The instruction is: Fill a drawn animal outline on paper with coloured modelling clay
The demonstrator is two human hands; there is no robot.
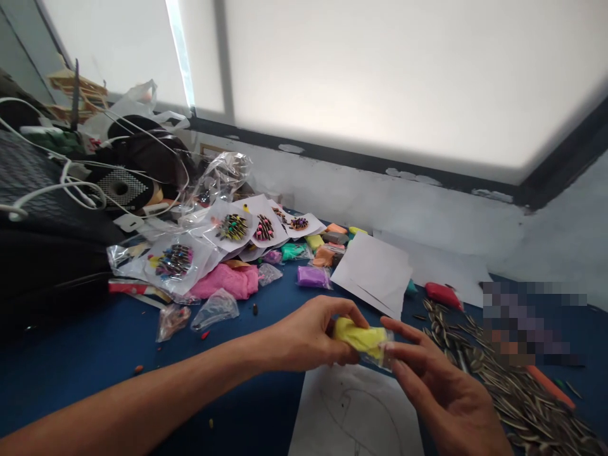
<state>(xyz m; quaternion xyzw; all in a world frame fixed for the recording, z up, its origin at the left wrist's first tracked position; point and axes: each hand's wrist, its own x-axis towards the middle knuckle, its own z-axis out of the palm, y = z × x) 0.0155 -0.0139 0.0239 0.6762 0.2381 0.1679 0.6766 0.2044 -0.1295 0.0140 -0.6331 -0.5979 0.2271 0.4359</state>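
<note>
Between my two hands is a block of yellow modelling clay (358,337) in a clear plastic wrapper. My left hand (313,332) grips its left end, fingers and thumb closed round it. With fingertips and thumb, my right hand (439,380) pinches the wrapper (386,349) at the other end. Below them lies a white sheet of paper (351,411) bearing a faint curved line drawing, partly covered by my hands. Striped sunflower seeds (527,399) are heaped to the right of my right hand.
Blank white papers (375,269) lie beyond my hands, near a purple clay pack (313,277) and a red pack (444,295). Seed-covered figures on paper (232,227) stand farther left, beside pink cloth-like material (228,282). Cables and a black bag (57,272) crowd the left side.
</note>
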